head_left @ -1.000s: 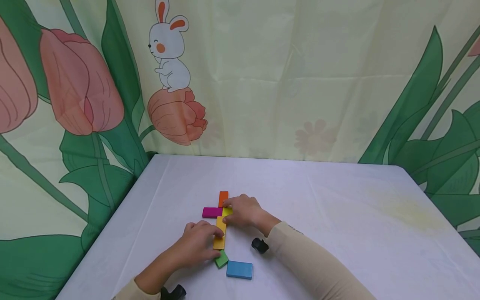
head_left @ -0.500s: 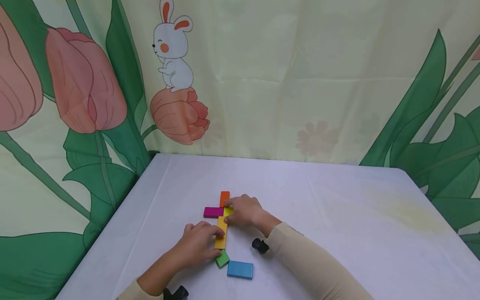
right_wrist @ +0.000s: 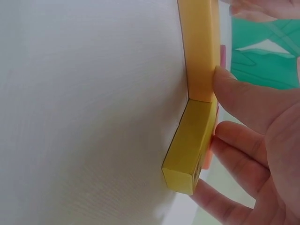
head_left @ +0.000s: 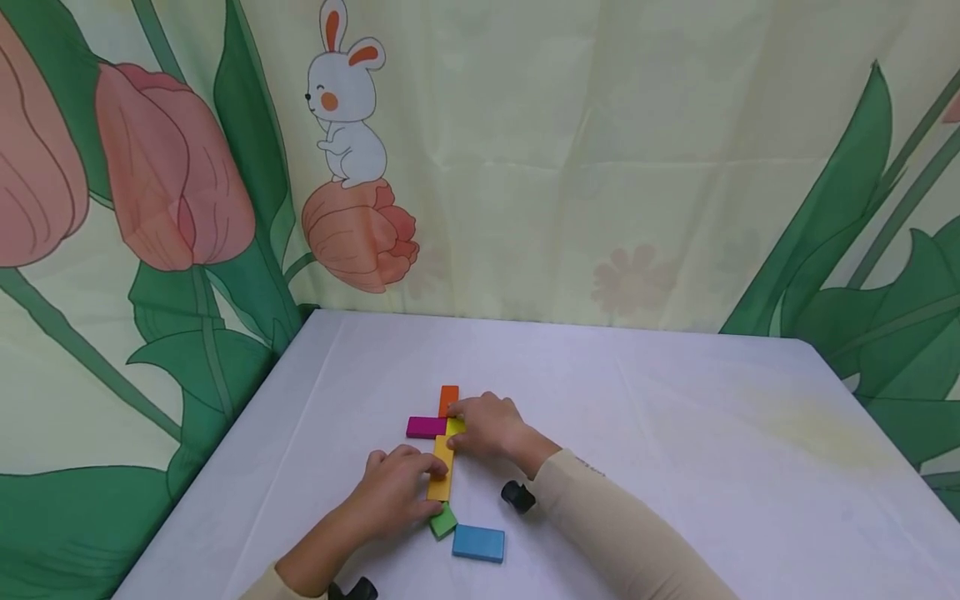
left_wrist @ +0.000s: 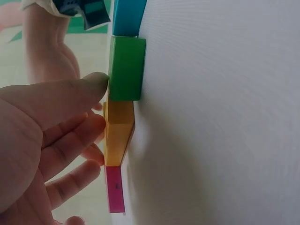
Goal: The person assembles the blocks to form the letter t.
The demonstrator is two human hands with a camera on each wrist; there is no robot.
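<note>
Flat coloured blocks lie in a touching chain on the white table. My left hand (head_left: 395, 489) rests its thumb on the green block (left_wrist: 127, 69) and its fingertips on the amber block (head_left: 441, 487). Its fingers are loosely extended in the left wrist view. With relaxed fingers, my right hand (head_left: 491, 425) touches the yellow block (right_wrist: 187, 138), its thumb against the top edge of the amber block. Beyond it stands the orange block (head_left: 448, 400), and a magenta block (head_left: 425, 427) juts out to the left. A blue block (head_left: 478, 543) meets the green block at the near end.
The white table (head_left: 637, 417) reaches back to a curtain (head_left: 525, 167) printed with tulips and a rabbit. Black wrist devices, one at the right wrist (head_left: 517, 497) and one at the left (head_left: 358, 589), sit close to the tabletop.
The head view has shifted slightly. Both hands and the blocks keep the same places relative to each other.
</note>
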